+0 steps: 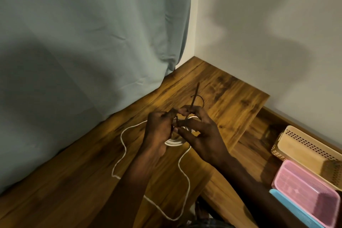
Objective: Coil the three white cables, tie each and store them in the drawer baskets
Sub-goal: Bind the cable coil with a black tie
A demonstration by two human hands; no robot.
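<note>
No text, label, brand, number or sign can be read anywhere in view.

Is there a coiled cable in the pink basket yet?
No, the pink basket holds nothing; the white cable lies on the wooden tabletop.

Coiled white cable [174, 142], dark tie [194, 98] looped round it.

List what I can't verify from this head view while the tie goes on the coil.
- Coiled white cable: mostly hidden behind the left hand and right hand; loop count unreadable.
- Dark tie: whether it is fastened is hidden by fingers and blur.
- Blue basket and pink basket: cut by the right and bottom edges.
- Other two cables: not distinguishable.
</note>
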